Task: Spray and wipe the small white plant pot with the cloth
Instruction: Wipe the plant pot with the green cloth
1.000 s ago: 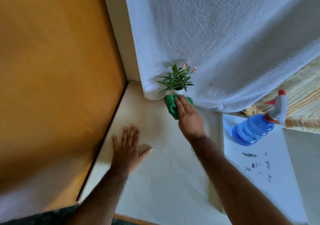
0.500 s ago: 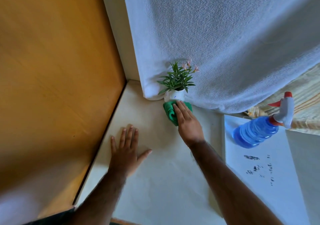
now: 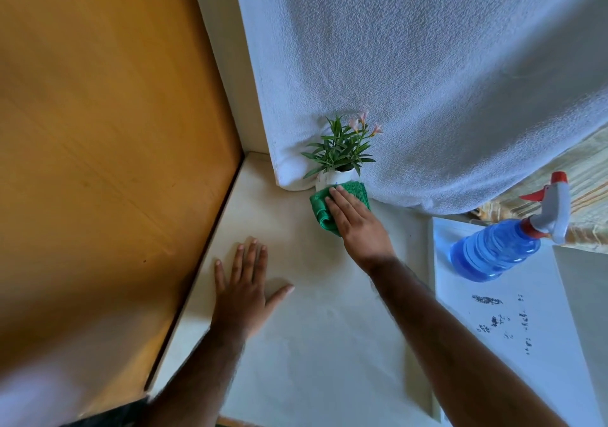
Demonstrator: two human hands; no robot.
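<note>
Risk at the far edge of the ledge [image 3: 306, 344]: my right hand [image 3: 357, 221] pressed the green cloth [image 3: 324, 204] flat-fingered against the small white plant pot [image 3: 330, 178], left hand [image 3: 245, 290] splayed empty, so I judged a hard push could topple it.

Landmark: small white plant pot [image 3: 333, 178], upright on the cream ledge [image 3: 306, 328], against the hanging white textured cloth [image 3: 427, 81]. Green leaves and pale pink flowers [image 3: 343, 145] rise from the pot.

Right hand [image 3: 357, 221]: fingers extended, flat on the green cloth [image 3: 324, 206], pressing it against the pot's near side. Cloth bunched, covers the lower part of the pot; upper rim visible.

Left hand [image 3: 245, 290]: palm down, fingers spread, flat on the ledge, nearer the camera and left of the pot, apart from it.

Blue spray bottle [image 3: 500, 252], white and red trigger head, stands right of the pot, well apart, on a white surface [image 3: 526, 344] with dark specks.

Orange-brown wall panel [image 3: 98, 147] left of the pot.
</note>
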